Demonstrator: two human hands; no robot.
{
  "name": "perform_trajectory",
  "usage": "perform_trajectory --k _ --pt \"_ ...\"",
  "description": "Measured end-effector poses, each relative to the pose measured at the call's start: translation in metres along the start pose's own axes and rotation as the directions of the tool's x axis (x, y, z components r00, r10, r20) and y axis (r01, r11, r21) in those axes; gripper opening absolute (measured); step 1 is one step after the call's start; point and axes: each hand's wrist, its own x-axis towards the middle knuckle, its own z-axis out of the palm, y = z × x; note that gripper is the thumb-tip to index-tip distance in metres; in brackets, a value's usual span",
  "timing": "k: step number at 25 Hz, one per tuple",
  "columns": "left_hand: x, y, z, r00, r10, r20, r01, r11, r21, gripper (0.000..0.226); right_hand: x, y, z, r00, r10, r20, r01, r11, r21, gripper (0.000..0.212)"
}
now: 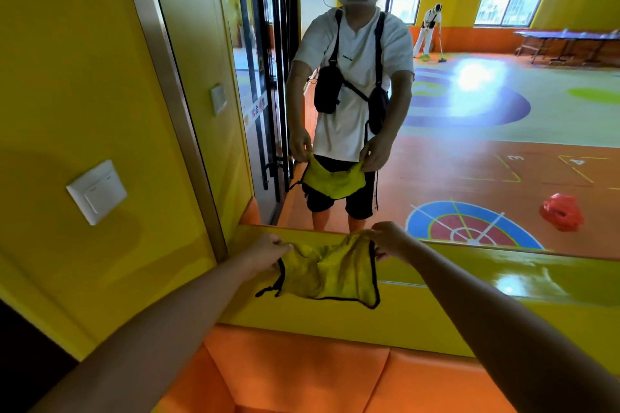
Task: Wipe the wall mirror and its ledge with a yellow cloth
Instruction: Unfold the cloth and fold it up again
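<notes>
I see left hand (268,250) pinching yellow cloth (330,273) | right hand (391,240) pinching opposite corner | cloth between hands, ledge (503,270) just beyond | mirror (469,111) past ledge

Matt yellow cloth (327,273), glossy ledge (503,273), brushed-metal mirror frame (174,104)

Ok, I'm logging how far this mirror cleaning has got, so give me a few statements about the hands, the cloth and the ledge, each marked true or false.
1. Both hands hold the yellow cloth. True: the left hand and the right hand each pinch an upper corner.
2. The cloth is pressed flat against the mirror. False: it hangs spread between the hands, in front of the yellow ledge, below the glass.
3. The cloth has a dark trim along its edges. True.
4. The light switch sits to the right of the mirror. False: it is on the yellow wall to the left of the mirror frame.
5. The ledge shows a glossy reflection. True.
</notes>
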Motion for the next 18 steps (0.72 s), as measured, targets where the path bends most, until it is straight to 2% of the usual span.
perform_trajectory --k 2,5,7,9,14,18 --pt "0.004 0.002 0.022 0.996 -0.086 0.014 0.087 0.984 -0.153 0.020 0.001 -0.002 0.021 0.994 0.085 0.075 -0.088 0.996 0.026 0.018" --pt "0.009 -0.005 0.034 0.950 -0.312 -0.024 0.264 0.842 -0.470 0.023 0.006 0.013 0.033 0.973 0.229 -0.033 -0.217 0.954 0.209 0.025" --pt "0.012 -0.021 0.024 0.911 -0.410 -0.043 0.316 0.762 -0.565 0.027 0.006 0.029 0.028 0.949 0.310 -0.054 -0.274 0.900 0.339 0.023" --pt "0.010 -0.036 0.019 0.895 -0.443 -0.048 0.341 0.751 -0.566 0.027 0.002 0.041 0.029 0.944 0.330 -0.004 -0.306 0.877 0.372 0.024" --pt "0.002 -0.046 0.043 0.897 -0.441 0.003 0.385 0.780 -0.492 0.024 -0.002 0.044 0.048 0.942 0.326 0.081 -0.335 0.890 0.309 0.033" --pt "0.003 -0.065 0.058 0.906 -0.422 0.036 0.403 0.832 -0.381 0.023 -0.007 0.051 0.063 0.933 0.331 0.141 -0.359 0.884 0.300 0.024"
